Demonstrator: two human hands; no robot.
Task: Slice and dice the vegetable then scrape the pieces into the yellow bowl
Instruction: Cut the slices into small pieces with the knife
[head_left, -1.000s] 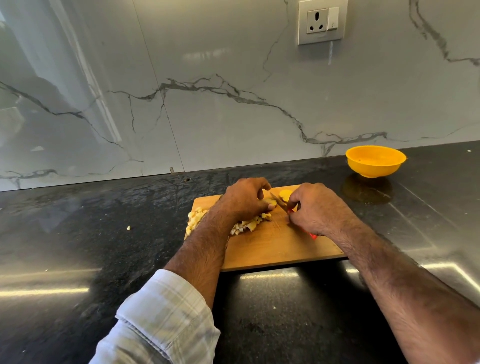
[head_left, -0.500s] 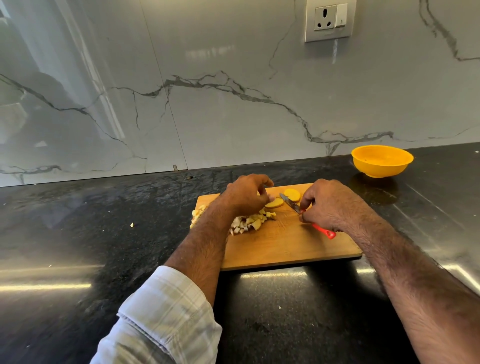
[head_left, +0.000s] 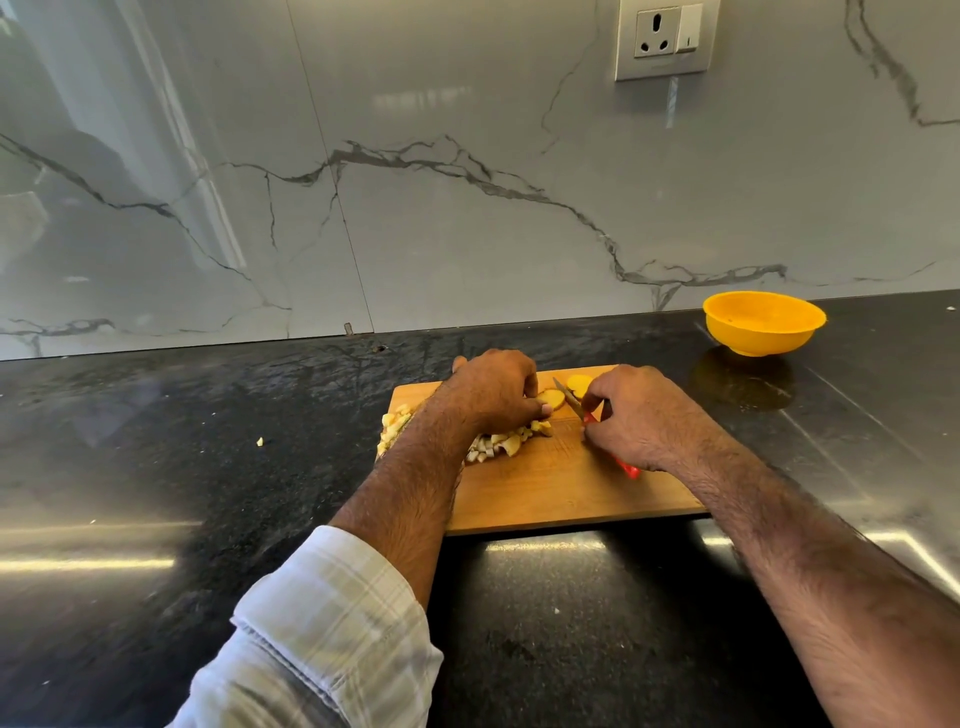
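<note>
A wooden cutting board (head_left: 561, 493) lies on the black counter. My left hand (head_left: 493, 389) curls its fingers on a round yellow vegetable slice (head_left: 552, 399) near the board's far edge. My right hand (head_left: 639, 415) grips a small knife with a red handle (head_left: 626, 466); its blade (head_left: 566, 395) lies just right of that slice. A second slice (head_left: 579, 383) sits behind the blade. A heap of diced pieces (head_left: 498, 444) lies under and left of my left wrist. The yellow bowl (head_left: 763, 322) stands at the back right, looking empty.
One stray diced bit (head_left: 259, 441) lies on the counter left of the board. A marble-look wall with a power socket (head_left: 667, 39) rises behind the counter. The glossy black counter (head_left: 156, 467) stretches to both sides.
My right hand has drawn back a little, baring the blade and both slices. My left hand has shifted onto the nearer slice. The camera has panned slightly left.
</note>
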